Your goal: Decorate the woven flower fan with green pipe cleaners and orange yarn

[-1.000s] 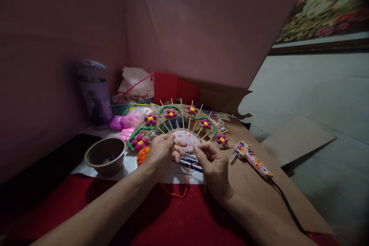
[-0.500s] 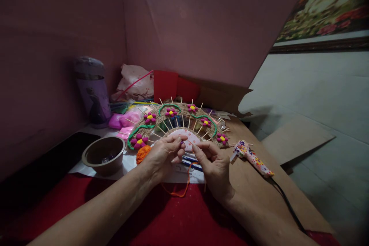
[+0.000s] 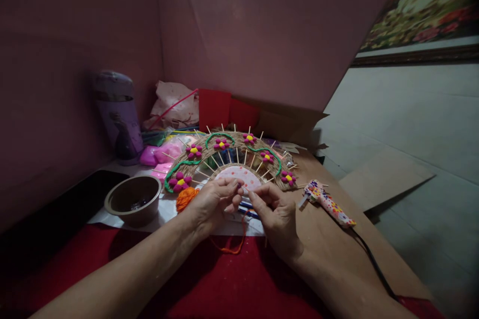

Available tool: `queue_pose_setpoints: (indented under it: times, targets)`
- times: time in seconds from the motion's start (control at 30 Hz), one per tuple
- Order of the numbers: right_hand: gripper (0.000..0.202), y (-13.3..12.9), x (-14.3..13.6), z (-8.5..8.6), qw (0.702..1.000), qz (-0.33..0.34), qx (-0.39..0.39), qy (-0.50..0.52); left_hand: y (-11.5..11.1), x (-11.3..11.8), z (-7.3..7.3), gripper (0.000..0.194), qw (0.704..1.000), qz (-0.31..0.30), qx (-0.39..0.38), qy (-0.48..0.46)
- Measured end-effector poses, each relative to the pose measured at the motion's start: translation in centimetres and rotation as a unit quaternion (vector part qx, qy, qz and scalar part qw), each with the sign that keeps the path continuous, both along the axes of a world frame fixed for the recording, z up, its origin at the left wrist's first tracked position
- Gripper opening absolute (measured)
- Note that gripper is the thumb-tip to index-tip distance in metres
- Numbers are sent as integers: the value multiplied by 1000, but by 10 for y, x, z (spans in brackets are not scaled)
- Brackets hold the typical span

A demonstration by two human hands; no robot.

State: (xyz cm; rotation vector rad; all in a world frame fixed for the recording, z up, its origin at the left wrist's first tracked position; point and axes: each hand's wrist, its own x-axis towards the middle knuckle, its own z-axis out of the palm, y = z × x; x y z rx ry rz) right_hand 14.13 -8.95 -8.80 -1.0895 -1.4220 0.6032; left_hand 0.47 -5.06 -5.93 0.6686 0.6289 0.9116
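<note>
My left hand (image 3: 219, 199) pinches a tiny dark purple bead (image 3: 239, 186) between thumb and forefinger. Facing it, the thumb and forefinger of my right hand (image 3: 273, 209) are closed on a thin strand of orange yarn (image 3: 239, 248), its tip close to the bead; whether it enters the hole cannot be made out. The strand loops down below my hands, and an orange yarn ball (image 3: 186, 199) lies by my left wrist. Behind both hands stands a half-round twine weaving (image 3: 239, 140) on thin sticks, with magenta flowers, green cord and a dotted pink centre.
A brown bowl (image 3: 133, 199) with small dark shiny pieces stands at left, before a purple tumbler (image 3: 119, 119). Blue rods (image 3: 250, 209) lie beneath my hands. A flower-patterned tool (image 3: 329, 203) with a black cable rests on cardboard at right. Pink panels rise behind.
Both hands stay nearly in place, with the right fingertips shifting slightly at the bead. The orange strand between the fingertips shows less than before. The view has tilted a little.
</note>
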Motion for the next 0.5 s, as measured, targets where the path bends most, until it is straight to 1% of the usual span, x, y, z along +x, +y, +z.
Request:
queue_pose_setpoints:
  times: [0.23,0.4,0.5]
  targets:
    - [19,1,1,-2,1000,2,4,-6,-1,1,2,3,1000,6,4,-2]
    - [21,1,1,-2,1000,2,4,-18,-1,1,2,4,1000,15,-15,10]
    - [22,0,0,-2,1000,2,7,-14,-1,1,1,4,1000,15,-7,5]
